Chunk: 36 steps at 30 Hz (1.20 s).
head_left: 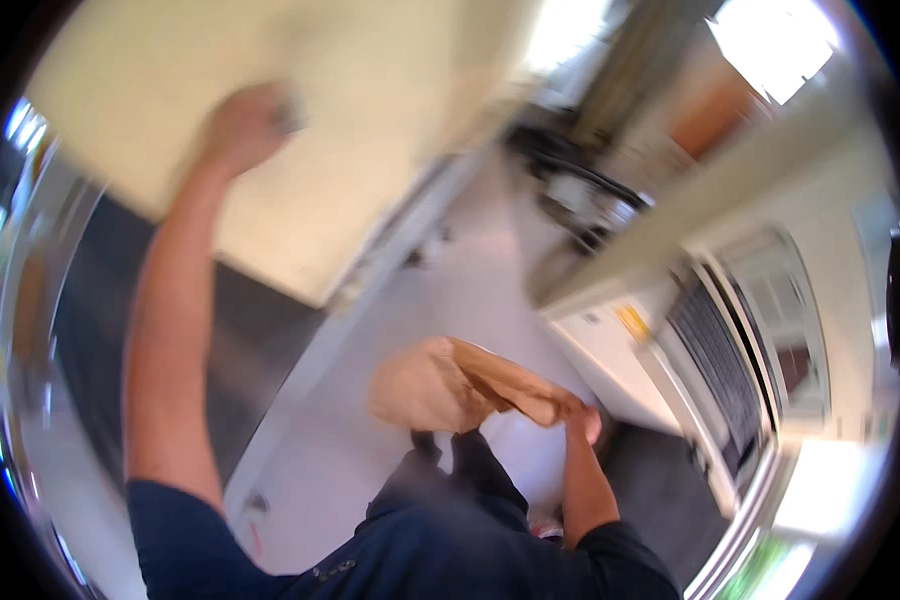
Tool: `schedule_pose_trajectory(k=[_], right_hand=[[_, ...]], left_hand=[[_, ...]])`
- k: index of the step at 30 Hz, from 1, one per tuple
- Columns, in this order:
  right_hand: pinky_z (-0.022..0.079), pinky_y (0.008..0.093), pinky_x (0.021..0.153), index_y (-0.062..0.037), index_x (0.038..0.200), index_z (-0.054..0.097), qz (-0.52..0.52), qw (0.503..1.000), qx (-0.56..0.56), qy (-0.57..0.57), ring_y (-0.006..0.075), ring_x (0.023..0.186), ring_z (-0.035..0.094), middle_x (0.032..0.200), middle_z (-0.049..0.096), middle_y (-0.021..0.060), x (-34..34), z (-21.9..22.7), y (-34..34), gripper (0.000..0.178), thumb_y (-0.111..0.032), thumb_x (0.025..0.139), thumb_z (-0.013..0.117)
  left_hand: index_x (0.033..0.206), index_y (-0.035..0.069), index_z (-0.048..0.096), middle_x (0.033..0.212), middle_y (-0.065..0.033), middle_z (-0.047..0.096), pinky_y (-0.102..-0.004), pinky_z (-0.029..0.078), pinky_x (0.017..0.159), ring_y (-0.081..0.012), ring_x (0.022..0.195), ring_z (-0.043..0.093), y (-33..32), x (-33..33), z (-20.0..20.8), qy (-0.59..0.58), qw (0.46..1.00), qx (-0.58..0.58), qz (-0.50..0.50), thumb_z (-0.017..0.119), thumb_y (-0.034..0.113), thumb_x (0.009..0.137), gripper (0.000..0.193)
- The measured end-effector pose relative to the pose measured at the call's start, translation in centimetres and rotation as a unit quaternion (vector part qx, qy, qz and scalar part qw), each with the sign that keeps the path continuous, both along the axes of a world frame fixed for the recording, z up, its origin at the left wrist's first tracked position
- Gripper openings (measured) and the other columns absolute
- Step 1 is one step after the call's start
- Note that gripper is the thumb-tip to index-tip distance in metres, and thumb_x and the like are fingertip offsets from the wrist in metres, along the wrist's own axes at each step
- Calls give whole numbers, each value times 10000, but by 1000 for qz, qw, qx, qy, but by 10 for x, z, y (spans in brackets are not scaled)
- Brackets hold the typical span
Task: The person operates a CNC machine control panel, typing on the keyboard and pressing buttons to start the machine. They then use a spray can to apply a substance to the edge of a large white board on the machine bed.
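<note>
My left arm reaches far forward to a large cream panel that looks like a door. My left hand is closed against it, its fingers curled at a small grey knob-like thing; motion blur hides the detail. Low in front of my body, my right hand is shut on one gathered end of a crumpled brown paper bag. The bag stretches out to the left from this hand, above my legs. Whether anything is inside it cannot be seen.
A pale floor runs between the cream panel and a white cabinet-like unit with a dark slatted part on the right. Dark mats lie on both sides. Farther ahead stands blurred black wheeled equipment.
</note>
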State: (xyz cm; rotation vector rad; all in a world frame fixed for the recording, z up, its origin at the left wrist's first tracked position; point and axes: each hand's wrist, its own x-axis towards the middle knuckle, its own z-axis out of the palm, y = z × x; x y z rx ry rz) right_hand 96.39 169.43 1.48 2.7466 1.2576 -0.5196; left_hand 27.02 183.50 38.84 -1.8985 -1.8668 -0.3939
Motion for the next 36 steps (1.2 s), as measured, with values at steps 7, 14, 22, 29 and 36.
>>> schedule_pose_trajectory(k=[7, 14, 22, 29, 36], right_hand=[[562, 395, 879, -176, 1062, 705, -217, 976, 1, -21, 265, 1044, 686, 1128, 711, 69, 118, 57, -67, 475, -457, 694, 810], [574, 367, 870, -166, 1070, 698, -353, 932, -69, -49, 222, 1059, 688, 1130, 710, 57, 265, 134, -181, 469, -442, 719, 842], [575, 444, 861, -96, 1196, 593, -458, 877, -11, -142, 333, 1044, 687, 1144, 684, 176, 432, 145, -311, 509, -355, 799, 780], [535, 389, 813, -88, 1415, 454, -353, 792, 468, -170, 240, 874, 698, 1234, 640, 113, 446, 228, -273, 629, -166, 837, 689], [553, 329, 672, -89, 1200, 619, -76, 791, 594, -125, 203, 844, 700, 1108, 660, 89, 379, 326, -152, 410, -118, 802, 715]], left_hand=[[1281, 82, 507, 1122, -179, 661, -448, 523, 838, -365, 1016, 644, -1, -42, -52, -91, 992, -34, 79, 786, 305, 790, 607], [1130, 86, 543, 959, -135, 664, -417, 517, 795, -339, 890, 654, -15, 170, -108, -220, 973, -65, -40, 844, 247, 725, 529], [1046, 43, 563, 816, -48, 609, -352, 501, 734, -187, 764, 579, 11, 453, -83, -362, 915, -23, -175, 861, 287, 715, 509], [1192, 13, 540, 1030, -199, 657, -451, 508, 801, -375, 938, 644, 9, 614, -84, -361, 918, -22, -164, 877, 371, 684, 707], [1220, -5, 540, 1071, -214, 648, -473, 498, 868, -389, 1008, 627, -3, 622, -99, -363, 919, -60, -143, 837, 378, 712, 702]])
